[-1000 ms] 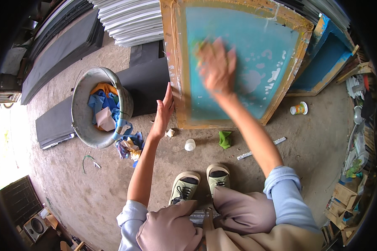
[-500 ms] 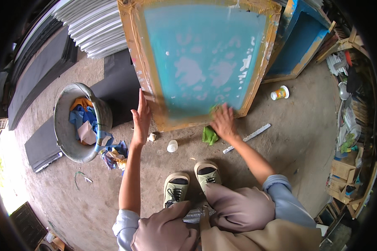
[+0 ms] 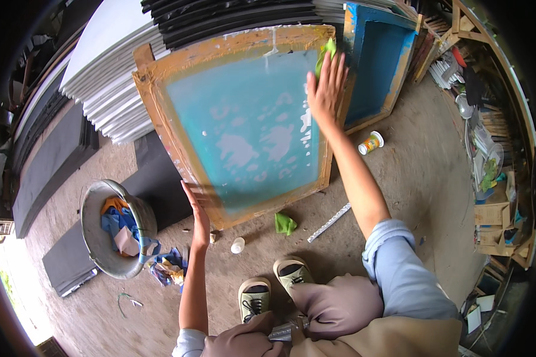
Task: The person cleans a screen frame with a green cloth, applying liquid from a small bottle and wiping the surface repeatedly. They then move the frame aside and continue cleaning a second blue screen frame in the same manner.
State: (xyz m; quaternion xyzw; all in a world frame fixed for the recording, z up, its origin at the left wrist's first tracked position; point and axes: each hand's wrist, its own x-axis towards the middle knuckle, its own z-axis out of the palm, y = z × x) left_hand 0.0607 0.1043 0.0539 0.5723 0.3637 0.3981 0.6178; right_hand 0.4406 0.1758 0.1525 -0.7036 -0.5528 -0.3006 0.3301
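The frame (image 3: 244,137) stands tilted on the floor (image 3: 446,226); the left hand (image 3: 200,223), fingers released, touches its left edge; the right hand (image 3: 326,92), fingers unclenched, partly covers a green cloth (image 3: 328,47) at the frame's upper right.

Grey bucket (image 3: 148,225) holding crumpled coloured scraps (image 3: 126,241); white sheets (image 3: 104,74) stacked beyond; printed cup (image 3: 371,143) on its side.

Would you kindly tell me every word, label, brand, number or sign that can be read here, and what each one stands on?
None can be read clearly.
Small colourful cup on the floor: its print is too small and blurred to read.
Cardboard boxes at the right: any marks are too small to make out.
Framed teal screen: pale blotches, no readable letters or numbers.
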